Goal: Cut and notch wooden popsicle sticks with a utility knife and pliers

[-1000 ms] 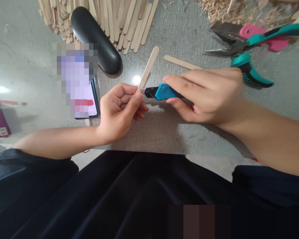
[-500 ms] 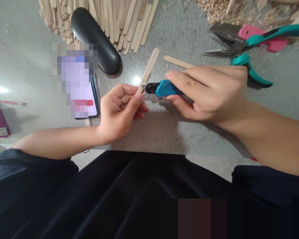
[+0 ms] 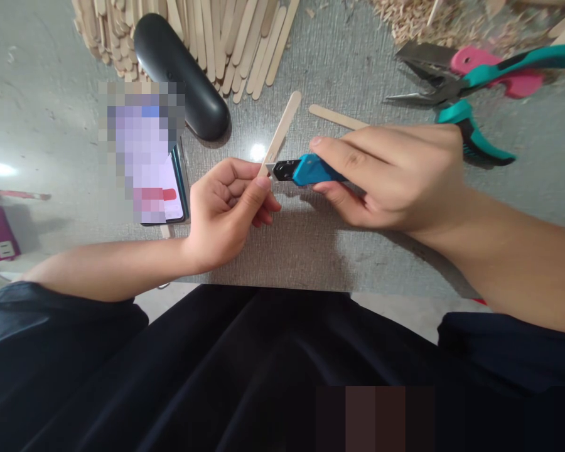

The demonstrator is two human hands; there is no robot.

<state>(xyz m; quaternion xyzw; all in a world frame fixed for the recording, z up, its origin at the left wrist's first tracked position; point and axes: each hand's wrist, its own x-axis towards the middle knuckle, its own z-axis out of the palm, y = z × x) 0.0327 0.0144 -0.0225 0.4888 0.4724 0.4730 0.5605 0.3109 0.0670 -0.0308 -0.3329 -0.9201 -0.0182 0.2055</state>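
Between thumb and fingers, my left hand pinches the lower end of a wooden craft stick, which slants up and to the right. My right hand is closed around a blue utility knife with a black front. Its short blade meets the edge of the stick just above my left thumb; how deep it bites cannot be made out. Another craft stick lies on the table behind my right hand, its right end hidden by that hand.
Many craft sticks are heaped at the back, beside a black case. A lit phone lies left of my left hand. At the right are teal-handled pliers, a pink-handled tool and wood shavings.
The utility knife has slipped slightly down along the stick, toward my left thumb. My left hand and the stick have stayed nearly still.
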